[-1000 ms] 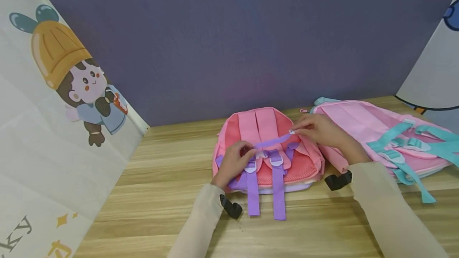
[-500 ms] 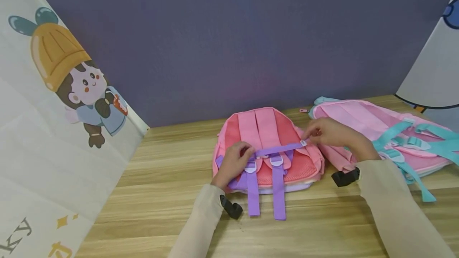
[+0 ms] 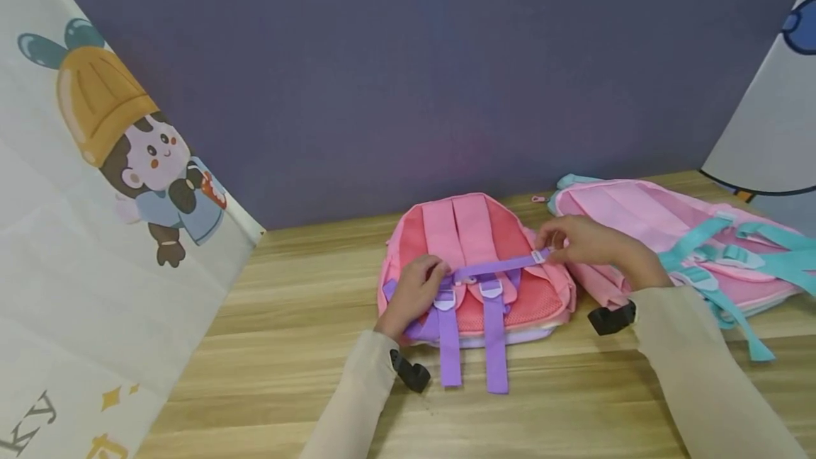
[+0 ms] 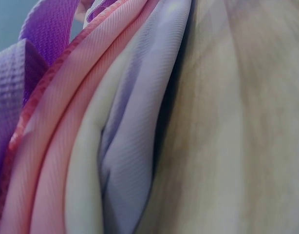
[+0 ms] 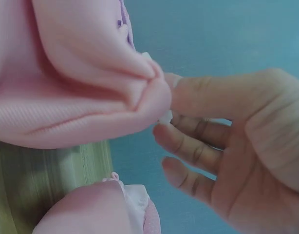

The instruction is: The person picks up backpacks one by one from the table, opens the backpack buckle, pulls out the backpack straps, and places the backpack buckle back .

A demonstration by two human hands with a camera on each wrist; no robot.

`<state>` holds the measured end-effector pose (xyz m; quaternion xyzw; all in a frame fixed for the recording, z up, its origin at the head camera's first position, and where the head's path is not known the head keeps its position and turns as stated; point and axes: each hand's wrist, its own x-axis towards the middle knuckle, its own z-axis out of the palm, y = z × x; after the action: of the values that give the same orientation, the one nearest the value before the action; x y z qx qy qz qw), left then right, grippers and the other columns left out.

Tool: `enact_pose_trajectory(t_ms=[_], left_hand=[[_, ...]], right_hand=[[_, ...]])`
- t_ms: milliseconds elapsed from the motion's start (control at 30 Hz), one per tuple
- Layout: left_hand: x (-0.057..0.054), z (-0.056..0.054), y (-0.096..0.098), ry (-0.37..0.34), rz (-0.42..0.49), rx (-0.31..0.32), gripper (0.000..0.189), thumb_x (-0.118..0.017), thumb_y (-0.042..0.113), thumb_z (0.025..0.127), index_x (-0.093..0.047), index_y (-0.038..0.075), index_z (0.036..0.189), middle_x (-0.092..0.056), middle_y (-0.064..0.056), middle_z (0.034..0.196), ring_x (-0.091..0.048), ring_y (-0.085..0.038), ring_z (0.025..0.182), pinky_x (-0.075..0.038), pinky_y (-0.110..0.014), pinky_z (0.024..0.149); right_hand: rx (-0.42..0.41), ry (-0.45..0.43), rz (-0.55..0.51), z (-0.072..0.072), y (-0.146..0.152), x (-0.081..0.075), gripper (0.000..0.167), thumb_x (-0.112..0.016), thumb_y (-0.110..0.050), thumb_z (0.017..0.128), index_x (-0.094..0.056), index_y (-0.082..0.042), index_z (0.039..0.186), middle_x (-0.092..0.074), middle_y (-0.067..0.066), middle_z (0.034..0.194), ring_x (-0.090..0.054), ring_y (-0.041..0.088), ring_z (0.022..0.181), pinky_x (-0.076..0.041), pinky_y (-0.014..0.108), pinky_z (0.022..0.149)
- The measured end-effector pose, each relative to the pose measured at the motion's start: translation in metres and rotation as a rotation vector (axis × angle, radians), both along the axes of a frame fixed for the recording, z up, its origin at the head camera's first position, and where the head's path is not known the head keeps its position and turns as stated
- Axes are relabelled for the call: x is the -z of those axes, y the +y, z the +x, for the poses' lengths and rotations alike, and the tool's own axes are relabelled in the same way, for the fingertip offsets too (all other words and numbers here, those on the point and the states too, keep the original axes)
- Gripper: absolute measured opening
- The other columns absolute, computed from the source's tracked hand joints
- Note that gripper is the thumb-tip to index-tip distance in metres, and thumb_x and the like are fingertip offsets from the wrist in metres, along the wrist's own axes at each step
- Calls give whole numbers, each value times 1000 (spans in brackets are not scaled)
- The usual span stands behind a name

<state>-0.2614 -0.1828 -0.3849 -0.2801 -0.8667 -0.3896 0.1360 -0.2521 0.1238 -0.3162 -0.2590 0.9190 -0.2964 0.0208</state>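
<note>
A pink backpack (image 3: 472,229) lies back side up on the wooden table, its purple chest strap (image 3: 494,268) drawn out in a nearly straight line. At the strap's left end my left hand (image 3: 414,292) pinches the webbing. My right hand (image 3: 583,239) pinches the strap's right end, by a small white buckle (image 3: 539,256). Two loose purple webbing ends (image 3: 496,353) hang toward me over the backpack's lower edge. In the right wrist view, pink fabric (image 5: 81,83) partly hides what the thumb and fingers grip. The left wrist view shows mostly the backpack's side (image 4: 86,122).
A second pink backpack (image 3: 637,211) with teal straps (image 3: 790,261) lies close on the right. Behind both rises a dark wall panel (image 3: 382,91). A white printed sheet (image 3: 57,268) stands along the left edge of the wooden table (image 3: 293,346).
My right hand has moved right and slightly down with the white buckle end, and the chest strap is straighter and lower. The left hand has stayed in place.
</note>
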Motion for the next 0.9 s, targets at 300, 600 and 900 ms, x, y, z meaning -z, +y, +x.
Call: enact_pose_trajectory(t_ms=[300, 600, 900], left_hand=[[0, 0, 0, 8, 4, 5, 21, -51, 16, 97, -67, 3, 95, -67, -10, 94, -60, -21, 90, -47, -34, 86], [-1, 0, -2, -2, 17, 11, 20, -51, 15, 97, -68, 3, 96, -67, -10, 94, -60, -19, 89, -48, -32, 84], [-3, 2, 1, 10, -12, 7, 18, -53, 13, 96, -68, 5, 95, -67, -9, 94, -59, -18, 87, -47, -30, 81]], right_hand=[[22, -21, 11, 2, -2, -1, 24, -70, -6, 81, -61, -4, 103, -62, 5, 96, -55, 19, 87, -49, 31, 77], [80, 51, 51, 5, -4, -10, 39, -71, -17, 83, -58, 3, 114, -61, 14, 106, -57, 25, 91, -52, 41, 79], [109, 169, 89, 5, 8, -7, 28, -64, -12, 89, -60, 8, 108, -63, 16, 99, -60, 31, 91, -52, 47, 80]])
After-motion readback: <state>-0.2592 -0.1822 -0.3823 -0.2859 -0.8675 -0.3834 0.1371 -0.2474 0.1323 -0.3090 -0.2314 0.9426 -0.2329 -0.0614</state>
